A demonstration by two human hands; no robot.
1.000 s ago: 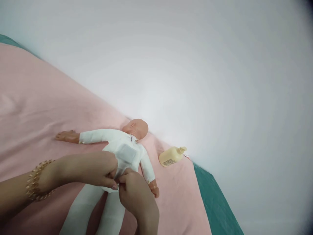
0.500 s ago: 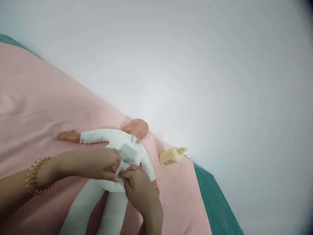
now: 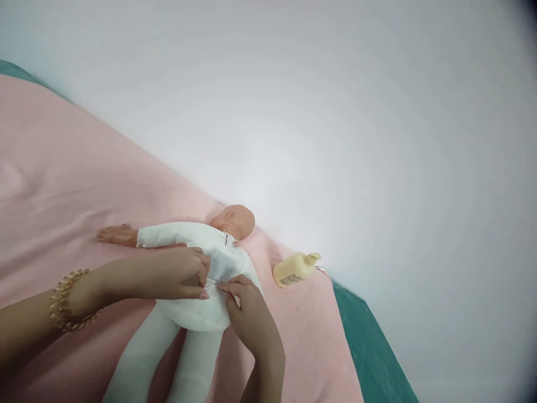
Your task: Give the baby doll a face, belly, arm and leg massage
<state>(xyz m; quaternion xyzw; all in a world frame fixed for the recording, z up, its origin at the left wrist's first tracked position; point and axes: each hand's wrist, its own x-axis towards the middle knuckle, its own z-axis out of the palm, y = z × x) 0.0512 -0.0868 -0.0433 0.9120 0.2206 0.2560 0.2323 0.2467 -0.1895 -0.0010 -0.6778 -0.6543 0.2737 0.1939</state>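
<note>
Doll [image 3: 197, 291] lies head toward wall, legs nearward.

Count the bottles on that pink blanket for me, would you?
1. A cream bottle lies on its side on the pink blanket, to the right of the doll's head. More may lie outside the view.

Bare pink bed sheet [image 3: 62, 184] lies open at 9 to 11 o'clock of the white-clothed baby doll [image 3: 193, 314], beyond its outstretched arm. At 3 o'clock a cream plastic bottle [image 3: 293, 270] lies on its side, with a bare strip between them. The white wall [image 3: 335, 140] shuts off 12 to 2 o'clock. The left hand [image 3: 176, 277] and right hand [image 3: 251, 319] cover the doll's middle.
</note>
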